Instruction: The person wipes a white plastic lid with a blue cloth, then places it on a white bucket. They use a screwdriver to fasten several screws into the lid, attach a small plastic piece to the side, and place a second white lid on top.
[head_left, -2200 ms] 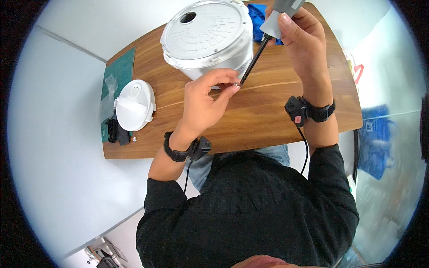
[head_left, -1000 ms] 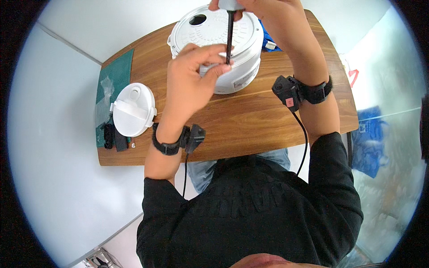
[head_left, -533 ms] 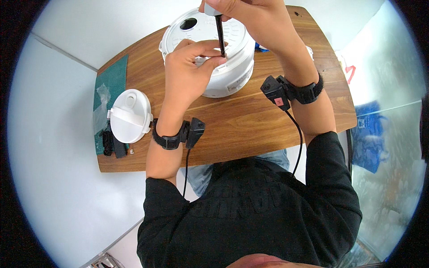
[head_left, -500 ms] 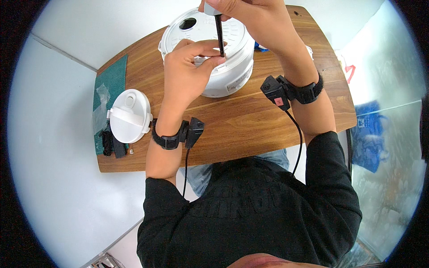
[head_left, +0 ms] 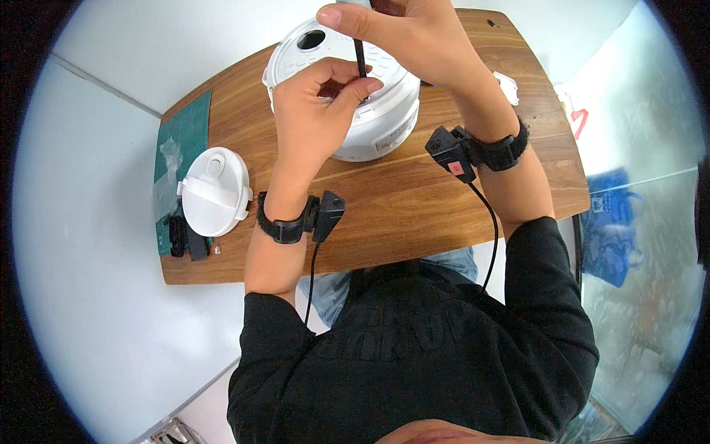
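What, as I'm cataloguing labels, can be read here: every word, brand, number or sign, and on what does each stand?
No text reads surely enough to quote.
White round plastic appliance: pale side label, too small.
Black wrist-worn plastic device at right: pink square sticker, too small.
Black fabric shirt: raised dark letters, creased, unclear.
Blue bag-like thing, right: white mark, too blurred.

A wooden desk (head_left: 414, 192) is filling the middle. A white wall (head_left: 155, 44) is rising behind its far edge, a white panel (head_left: 89, 200) is flanking its left edge, a glossy panel (head_left: 662, 222) is catching light beyond its right edge; pale floor (head_left: 211, 403) is showing past the near-left corner.
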Tool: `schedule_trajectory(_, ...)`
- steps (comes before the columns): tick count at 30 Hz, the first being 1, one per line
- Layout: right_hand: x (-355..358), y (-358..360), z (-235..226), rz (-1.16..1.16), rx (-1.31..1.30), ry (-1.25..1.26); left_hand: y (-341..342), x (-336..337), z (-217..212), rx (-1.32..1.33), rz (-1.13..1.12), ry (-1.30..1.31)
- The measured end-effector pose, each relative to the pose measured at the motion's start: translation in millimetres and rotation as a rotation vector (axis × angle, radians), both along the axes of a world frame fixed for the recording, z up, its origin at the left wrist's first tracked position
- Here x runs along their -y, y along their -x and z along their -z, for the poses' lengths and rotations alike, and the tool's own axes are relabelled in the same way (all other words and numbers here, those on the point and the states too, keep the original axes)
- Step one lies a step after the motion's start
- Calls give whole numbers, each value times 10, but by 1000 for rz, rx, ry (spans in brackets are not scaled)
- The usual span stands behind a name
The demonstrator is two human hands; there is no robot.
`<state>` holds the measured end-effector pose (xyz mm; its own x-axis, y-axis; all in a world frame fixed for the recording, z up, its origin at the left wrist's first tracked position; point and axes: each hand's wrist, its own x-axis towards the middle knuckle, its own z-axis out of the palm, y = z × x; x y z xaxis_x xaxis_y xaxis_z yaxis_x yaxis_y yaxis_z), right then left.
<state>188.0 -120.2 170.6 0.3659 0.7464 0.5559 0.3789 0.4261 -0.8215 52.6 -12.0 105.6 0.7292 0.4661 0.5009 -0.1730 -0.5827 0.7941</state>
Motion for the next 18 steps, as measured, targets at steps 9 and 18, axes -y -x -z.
schedule_trajectory(9, 11, -135, 170, -443, -305, -178, -1, 42, -14, 6, 87, 19)
schedule_trajectory(18, -3, -128, 105, -296, -88, -42, 17, 7, -44, 85, 68, -47)
